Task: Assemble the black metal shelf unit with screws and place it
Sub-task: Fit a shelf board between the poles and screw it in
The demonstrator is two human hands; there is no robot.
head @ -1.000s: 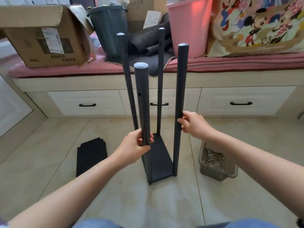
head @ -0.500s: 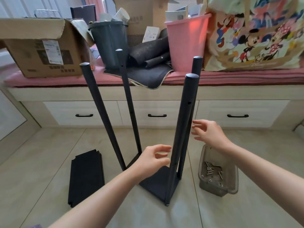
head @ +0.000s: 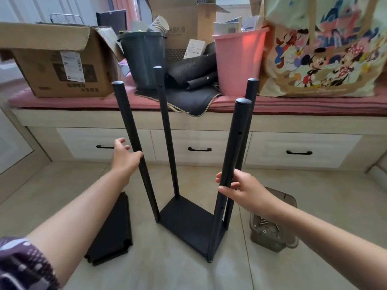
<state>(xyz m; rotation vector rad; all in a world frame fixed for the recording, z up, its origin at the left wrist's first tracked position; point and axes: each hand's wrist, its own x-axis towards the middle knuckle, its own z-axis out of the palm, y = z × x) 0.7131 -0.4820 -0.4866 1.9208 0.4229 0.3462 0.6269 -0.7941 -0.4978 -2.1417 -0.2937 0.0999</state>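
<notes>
The black metal shelf unit (head: 188,222) stands upright on the tiled floor (head: 240,273) in front of me, its bottom panel down and four posts rising from the corners. My right hand (head: 245,190) curls its fingers round the near right post (head: 232,155) at about mid-height. My left hand (head: 123,155) is at the near left post (head: 134,143), thumb touching its front and fingers spread loosely behind it; I cannot tell whether they press on it. A stack of loose black shelf panels (head: 114,231) lies flat on the floor beside my left forearm. A clear plastic container of screws (head: 272,233) sits on the floor just right of the unit, partly hidden under my right wrist.
</notes>
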